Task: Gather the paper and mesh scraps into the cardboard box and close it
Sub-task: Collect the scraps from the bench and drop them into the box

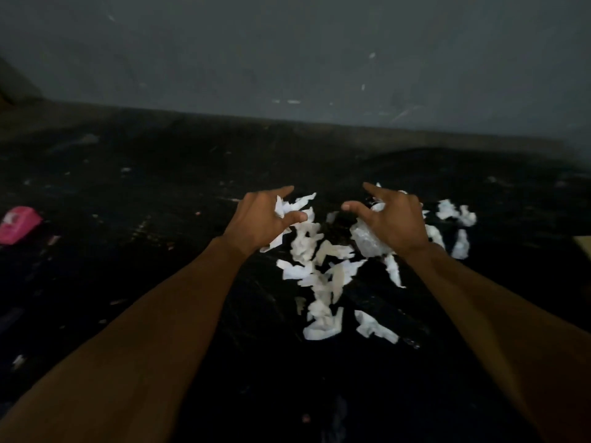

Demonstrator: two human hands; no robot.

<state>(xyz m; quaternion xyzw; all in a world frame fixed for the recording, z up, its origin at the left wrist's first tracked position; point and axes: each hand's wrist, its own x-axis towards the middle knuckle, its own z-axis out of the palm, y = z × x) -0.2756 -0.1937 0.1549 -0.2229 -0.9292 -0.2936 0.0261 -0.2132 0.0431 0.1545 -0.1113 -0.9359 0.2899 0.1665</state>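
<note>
Matt, crumpled white paper scraps point(319, 273), a shiny translucent crinkled wad point(367, 241), a dark scuffed floor point(128, 187), a matt grey wall point(287, 52)

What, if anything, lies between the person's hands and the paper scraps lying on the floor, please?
Nothing visible does. The scraps lie uncovered on the dark floor just below the left hand and the right hand, each of which grips a few of them.

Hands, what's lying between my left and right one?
Head view: loose paper scraps on dark floor; left hand grips scraps, right hand a mesh wad.
</note>
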